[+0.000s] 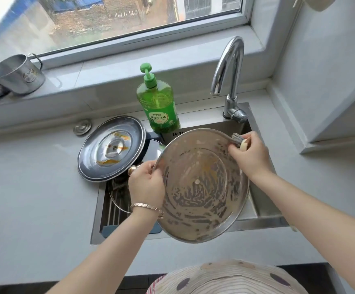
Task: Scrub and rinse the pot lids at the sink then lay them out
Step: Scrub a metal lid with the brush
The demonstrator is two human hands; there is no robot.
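— Where is the lid?
— Your left grip [146,185] pinches the near-left rim of the soapy steel lid [202,187], which is tilted underside-up over the sink [264,210].
— And the right?
— Your right grip [250,153] is curled round a dish brush [237,139], with its bristles on the lid's far rim. Beyond, a stained lid [108,149] lies half on the surface, half over the sink. The green detergent bottle [159,102] stands behind it.

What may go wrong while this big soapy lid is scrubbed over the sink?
The left hand grips the soapy lid by one rim only; as the brush pushes, it may slip into the sink. Its far rim is near the green bottle and may knock it over.
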